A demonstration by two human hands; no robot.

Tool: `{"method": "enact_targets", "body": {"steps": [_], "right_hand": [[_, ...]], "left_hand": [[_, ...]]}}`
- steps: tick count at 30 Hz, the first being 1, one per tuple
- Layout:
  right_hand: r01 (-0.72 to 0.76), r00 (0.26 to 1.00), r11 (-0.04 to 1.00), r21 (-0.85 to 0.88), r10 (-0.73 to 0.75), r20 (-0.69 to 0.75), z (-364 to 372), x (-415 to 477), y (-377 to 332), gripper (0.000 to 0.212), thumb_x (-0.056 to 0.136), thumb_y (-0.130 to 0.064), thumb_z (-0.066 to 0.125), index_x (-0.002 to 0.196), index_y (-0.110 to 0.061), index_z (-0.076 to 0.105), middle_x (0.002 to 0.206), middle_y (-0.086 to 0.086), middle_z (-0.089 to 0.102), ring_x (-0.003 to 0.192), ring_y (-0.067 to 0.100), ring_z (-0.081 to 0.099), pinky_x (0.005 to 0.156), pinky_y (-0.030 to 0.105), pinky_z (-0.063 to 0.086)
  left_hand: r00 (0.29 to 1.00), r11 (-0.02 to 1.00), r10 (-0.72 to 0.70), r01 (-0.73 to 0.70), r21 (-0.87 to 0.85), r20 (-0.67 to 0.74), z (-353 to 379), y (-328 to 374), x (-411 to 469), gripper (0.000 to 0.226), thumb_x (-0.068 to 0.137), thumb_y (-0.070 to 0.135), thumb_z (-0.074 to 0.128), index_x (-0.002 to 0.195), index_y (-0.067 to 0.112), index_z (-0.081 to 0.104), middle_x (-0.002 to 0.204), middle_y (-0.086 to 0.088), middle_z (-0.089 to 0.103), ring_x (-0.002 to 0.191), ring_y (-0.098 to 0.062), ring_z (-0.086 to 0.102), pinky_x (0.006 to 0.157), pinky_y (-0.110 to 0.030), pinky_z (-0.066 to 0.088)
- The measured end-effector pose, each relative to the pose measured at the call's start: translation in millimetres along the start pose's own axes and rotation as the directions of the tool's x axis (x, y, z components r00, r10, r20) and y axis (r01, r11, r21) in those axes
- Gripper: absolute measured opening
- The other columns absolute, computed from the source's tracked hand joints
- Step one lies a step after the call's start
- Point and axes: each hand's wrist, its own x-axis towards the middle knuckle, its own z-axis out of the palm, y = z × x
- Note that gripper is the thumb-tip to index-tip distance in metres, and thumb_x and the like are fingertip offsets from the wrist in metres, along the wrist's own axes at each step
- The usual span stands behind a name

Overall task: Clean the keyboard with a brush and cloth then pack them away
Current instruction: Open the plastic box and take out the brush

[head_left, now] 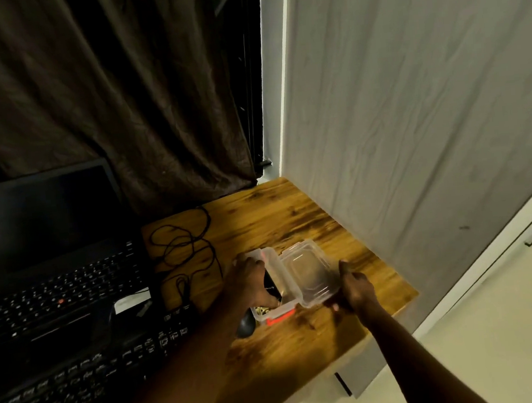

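Your left hand [253,283] reaches down into a clear plastic box [258,254] that sits on the table [276,219] toward its right edge, about halfway between the far and near right corners. The fingers dip below the box's rim and curl downward. Whether they have hold of anything I cannot tell, because the hand hides the inside. A dark thing [271,283] shows in the box just beside your knuckles, too blurred to name.

Your right hand [354,290] grips the hinged lid [307,272], which is swung open to the right of the box. Its fingers [336,307] are wrapped round the lid's near right corner, holding it tilted up off the table. A red latch [279,318] shows on the box's near end.

The keyboard [80,381] lies along the table's near edge at the left, well apart from the box, and runs out of view. Behind it stands an open laptop [52,254] with a dark screen. A black mouse [245,325] rests just beside the box's near left corner, and a loose black cable [184,241] is coiled toward the far edge, between laptop and box.
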Motion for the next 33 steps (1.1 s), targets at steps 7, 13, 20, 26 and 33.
{"method": "enact_targets", "body": {"steps": [7, 13, 20, 26, 33], "right_hand": [[-0.028, 0.999, 0.836, -0.548, 0.0, -0.051, 0, -19, -25, 0.087, 0.093, -0.076, 0.014, 0.114, -0.009, 0.066, 0.12, 0.019, 0.066, 0.11, 0.034, 0.063, 0.102, 0.044, 0.047], [0.101, 0.947, 0.571, -0.815, -0.306, -0.097, 12, -35, -61, 0.086, 0.091, -0.079, 0.017, 0.119, -0.014, 0.066, 0.124, 0.015, 0.065, 0.116, 0.033, 0.06, 0.094, 0.042, 0.046], [0.34, 0.888, 0.94, 0.021, -0.328, 0.322, 73, -52, -98, 0.035, 0.097, -0.046, 0.057, 0.092, -0.014, 0.068, 0.089, 0.004, 0.073, 0.074, 0.012, 0.069, 0.061, 0.025, 0.052], [0.158, 0.878, 0.925, 0.347, -0.292, 0.379, 107, -61, -98, 0.02, 0.1, -0.019, 0.058, 0.09, -0.005, 0.07, 0.092, 0.017, 0.074, 0.08, 0.026, 0.072, 0.07, 0.032, 0.055], [0.139, 0.873, 0.942, 0.306, -0.262, 0.412, 156, -78, -98, 0.029, 0.099, -0.022, 0.052, 0.114, -0.002, 0.068, 0.108, 0.02, 0.073, 0.097, 0.033, 0.07, 0.075, 0.035, 0.054]], "left_hand": [[0.988, 0.991, 0.009, -0.03, -0.132, -0.153, -6, -3, -2, 0.102, 0.06, 0.065, 0.078, 0.144, 0.021, 0.04, 0.145, 0.0, 0.046, 0.131, -0.025, 0.04, 0.105, -0.039, 0.029], [0.956, 0.988, 0.011, -0.054, -0.142, -0.293, -22, -2, -13, 0.113, 0.069, 0.066, 0.073, 0.156, 0.023, 0.015, 0.154, -0.001, 0.035, 0.139, -0.028, 0.029, 0.107, -0.039, 0.017], [0.849, 0.915, -0.042, -0.178, -0.362, -0.526, -33, -8, -27, 0.118, 0.056, 0.05, 0.082, 0.156, 0.019, 0.026, 0.141, -0.004, 0.05, 0.131, -0.031, 0.041, 0.102, -0.041, 0.027], [0.85, 0.846, -0.056, -0.239, -0.477, -0.524, -37, -34, -47, 0.124, 0.057, 0.036, 0.091, 0.157, 0.02, 0.018, 0.15, -0.005, 0.04, 0.134, -0.025, 0.039, 0.1, -0.025, 0.03], [0.931, 0.622, -0.242, -0.067, -0.78, -0.274, -24, -81, -78, 0.131, 0.042, 0.054, 0.088, 0.154, 0.034, 0.023, 0.142, 0.004, 0.053, 0.127, -0.011, 0.053, 0.105, -0.038, 0.048]]}}
